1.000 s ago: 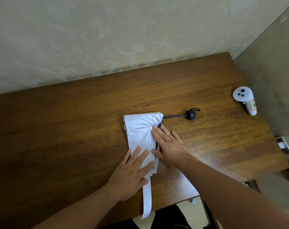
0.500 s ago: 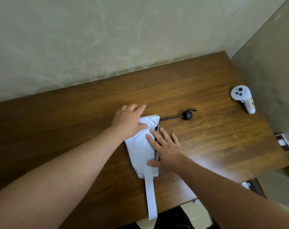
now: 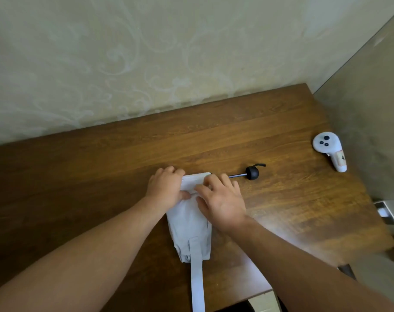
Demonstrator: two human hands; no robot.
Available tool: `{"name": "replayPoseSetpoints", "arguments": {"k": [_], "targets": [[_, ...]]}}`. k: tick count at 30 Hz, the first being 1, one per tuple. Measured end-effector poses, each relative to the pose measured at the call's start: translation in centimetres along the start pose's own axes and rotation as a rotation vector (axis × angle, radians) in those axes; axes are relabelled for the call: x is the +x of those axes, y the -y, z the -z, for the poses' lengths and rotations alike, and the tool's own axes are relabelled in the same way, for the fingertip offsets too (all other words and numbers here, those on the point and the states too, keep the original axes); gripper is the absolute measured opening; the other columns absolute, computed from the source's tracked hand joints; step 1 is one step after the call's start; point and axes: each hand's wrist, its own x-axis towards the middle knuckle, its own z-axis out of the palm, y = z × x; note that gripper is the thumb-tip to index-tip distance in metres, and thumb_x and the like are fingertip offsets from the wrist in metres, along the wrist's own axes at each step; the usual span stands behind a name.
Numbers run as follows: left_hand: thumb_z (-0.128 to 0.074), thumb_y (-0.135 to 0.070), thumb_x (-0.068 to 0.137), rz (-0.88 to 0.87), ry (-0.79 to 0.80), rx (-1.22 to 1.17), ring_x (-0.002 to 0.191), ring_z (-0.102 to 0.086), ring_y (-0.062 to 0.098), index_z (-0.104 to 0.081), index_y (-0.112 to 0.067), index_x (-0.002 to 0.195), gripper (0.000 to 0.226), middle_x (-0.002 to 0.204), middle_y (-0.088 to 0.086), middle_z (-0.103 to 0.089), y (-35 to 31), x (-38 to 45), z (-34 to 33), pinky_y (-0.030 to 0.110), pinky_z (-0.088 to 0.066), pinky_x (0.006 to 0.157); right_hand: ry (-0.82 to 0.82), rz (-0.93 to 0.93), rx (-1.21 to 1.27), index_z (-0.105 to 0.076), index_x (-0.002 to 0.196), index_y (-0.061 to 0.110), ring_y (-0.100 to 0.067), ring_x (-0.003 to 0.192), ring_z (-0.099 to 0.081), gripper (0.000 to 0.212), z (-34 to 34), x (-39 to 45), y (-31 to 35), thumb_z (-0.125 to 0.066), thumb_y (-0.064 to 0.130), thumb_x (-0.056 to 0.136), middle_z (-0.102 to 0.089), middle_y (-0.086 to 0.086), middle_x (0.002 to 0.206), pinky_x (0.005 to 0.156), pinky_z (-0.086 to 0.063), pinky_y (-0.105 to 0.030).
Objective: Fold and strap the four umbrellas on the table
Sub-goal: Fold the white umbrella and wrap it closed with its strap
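Observation:
One white umbrella lies flattened on the brown wooden table, and no other umbrella is in view. Its thin metal shaft sticks out to the right and ends in a round black handle with a short loop. A long white strap runs from the near end over the table's front edge. My left hand grips the canopy's far left corner, fingers curled over the edge. My right hand holds the far right part, bent fingers pinching the fabric by the shaft.
A white handheld controller lies near the table's right edge. The patterned wall runs along the table's far side. A metal fitting shows off the right edge, and a pale box sits below the front edge.
My left hand left the near end of the canopy and went to the far left corner. My right hand slid up to the far edge. The canopy's far end is now bunched between them.

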Motion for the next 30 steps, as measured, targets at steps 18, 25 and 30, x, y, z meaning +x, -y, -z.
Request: {"name": "replayPoseSetpoints", "arguments": {"k": [18, 25, 30], "targets": [[-0.08, -0.058, 0.081, -0.044, 0.042, 0.137, 0.095, -0.058, 0.019, -0.05, -0.027, 0.117, 0.057, 0.113, -0.003, -0.059, 0.6, -3.6, -1.0, 0.037, -0.054, 0.079, 0.546, -0.013, -0.112, -0.046, 0.126, 0.015, -0.025, 0.127, -0.042, 0.041, -0.2, 3.3, 0.1, -0.056, 0.047, 0.102, -0.045, -0.005, 0.129, 0.076, -0.048, -0.042], [-0.078, -0.059, 0.08, 0.018, 0.13, 0.089, 0.076, -0.062, 0.017, -0.043, -0.031, 0.109, 0.053, 0.093, -0.005, -0.06, 4.6, -8.7, 3.3, 0.041, -0.059, 0.066, 0.61, 0.13, -0.147, -0.04, 0.114, 0.018, -0.03, 0.097, -0.066, 0.029, 3.9, 5.4, 5.1, -0.052, 0.043, 0.106, -0.065, -0.005, 0.112, 0.07, -0.044, -0.039], [-0.08, -0.058, 0.077, -0.052, 0.066, 0.068, 0.073, -0.062, 0.015, -0.047, -0.035, 0.097, 0.045, 0.089, -0.007, -0.062, 7.5, -13.4, 11.0, 0.036, -0.052, 0.058, 0.538, 0.173, -0.093, -0.04, 0.11, 0.018, -0.035, 0.096, -0.066, 0.031, 11.0, 7.2, 10.2, -0.055, 0.044, 0.104, -0.067, -0.007, 0.106, 0.069, -0.048, -0.04]]}}
